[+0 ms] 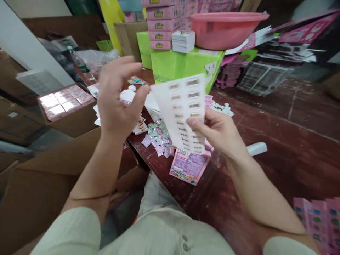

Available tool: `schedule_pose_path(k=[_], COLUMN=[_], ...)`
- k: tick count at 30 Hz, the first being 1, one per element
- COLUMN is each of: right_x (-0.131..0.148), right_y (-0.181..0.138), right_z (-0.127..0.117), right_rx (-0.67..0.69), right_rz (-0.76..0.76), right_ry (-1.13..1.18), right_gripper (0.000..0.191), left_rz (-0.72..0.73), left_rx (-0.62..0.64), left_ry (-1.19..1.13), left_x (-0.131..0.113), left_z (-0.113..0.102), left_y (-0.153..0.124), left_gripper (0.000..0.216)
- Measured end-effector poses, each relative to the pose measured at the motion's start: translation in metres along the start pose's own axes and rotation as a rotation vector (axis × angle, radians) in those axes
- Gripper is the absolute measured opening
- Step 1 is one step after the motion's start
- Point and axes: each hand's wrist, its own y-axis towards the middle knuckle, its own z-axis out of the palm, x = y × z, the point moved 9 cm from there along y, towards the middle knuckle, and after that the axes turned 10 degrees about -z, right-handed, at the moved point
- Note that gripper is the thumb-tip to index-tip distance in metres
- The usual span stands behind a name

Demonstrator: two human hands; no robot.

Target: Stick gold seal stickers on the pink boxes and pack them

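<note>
My right hand (216,132) pinches a white sheet of oval stickers (183,106) by its lower right edge, holding it upright over the dark wooden table (278,152). Raised just left of the sheet, my left hand (118,101) has its fingers curled and thumb near the fingertips, close to the sheet's upper left corner; whether it holds a sticker I cannot make out. Below the sheet lie a flat pink printed carton (188,168) and a heap of small pastel packets (159,136).
A green box (183,63) stands behind, carrying a pink basin (225,30), a white card stack (183,40) and stacked pink boxes (162,24). An open cardboard carton of pink packs (65,101) is at left. More pink cartons (318,219) lie at bottom right.
</note>
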Motion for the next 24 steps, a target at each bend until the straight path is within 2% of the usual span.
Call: schedule_pose_path(k=[2,3,4,6,8,9,11,12,13,14,15,17,18,19,21,24], right_x=[-0.014,-0.021,-0.028,-0.037,-0.038,-0.033,-0.012,0.002,0.014,0.020,0.020,0.007,0.001,-0.005,-0.014,-0.031], right_y=[-0.029,-0.043,-0.056,-0.078,-0.093,-0.097,-0.101,-0.100,-0.096,-0.090,-0.086,-0.090,-0.099,-0.110,-0.131,-0.166], right_z=[-0.003,0.001,0.005,0.010,-0.004,-0.020,-0.061,-0.078,-0.089,-0.090,-0.084,-0.059,-0.048,-0.040,-0.037,-0.037], right_rx=[-0.211,-0.258,-0.276,-0.272,-0.300,-0.348,-0.473,-0.502,-0.473,-0.366,-0.201,0.155,0.272,0.323,0.256,0.038], right_rz=[0.096,0.145,0.188,0.266,0.293,0.268,0.141,0.066,0.010,-0.008,0.017,0.151,0.221,0.273,0.317,0.358], right_ry=[0.131,0.194,0.247,0.294,0.234,0.160,-0.043,-0.151,-0.245,-0.306,-0.324,-0.247,-0.188,-0.144,-0.124,-0.109], right_gripper=[0.033,0.038,0.042,0.047,0.046,0.044,0.041,0.043,0.048,0.054,0.057,0.047,0.040,0.035,0.031,0.026], left_rz=[-0.062,-0.101,-0.162,-0.279,-0.358,-0.382,-0.394,-0.374,-0.335,-0.282,-0.225,-0.151,-0.149,-0.173,-0.298,-0.575], left_rx=[-0.142,-0.120,-0.046,0.126,0.293,0.377,0.542,0.626,0.710,0.788,0.847,0.915,0.929,0.931,0.891,0.758], left_ry=[-0.056,-0.106,-0.185,-0.387,-0.544,-0.576,-0.546,-0.495,-0.423,-0.338,-0.248,-0.100,-0.065,-0.067,-0.151,-0.301], left_x=[0.010,0.017,0.026,0.042,0.050,0.051,0.048,0.043,0.035,0.027,0.019,0.011,0.011,0.016,0.033,0.074], left_z=[0.015,0.035,0.058,0.101,0.127,0.132,0.135,0.135,0.134,0.135,0.135,0.134,0.133,0.131,0.123,0.110], left_y=[-0.041,-0.060,-0.075,-0.096,-0.100,-0.097,-0.088,-0.085,-0.084,-0.085,-0.088,-0.097,-0.103,-0.109,-0.123,-0.148], left_gripper=[0.060,0.073,0.080,0.080,0.064,0.055,0.040,0.034,0.030,0.027,0.024,0.021,0.021,0.022,0.022,0.016])
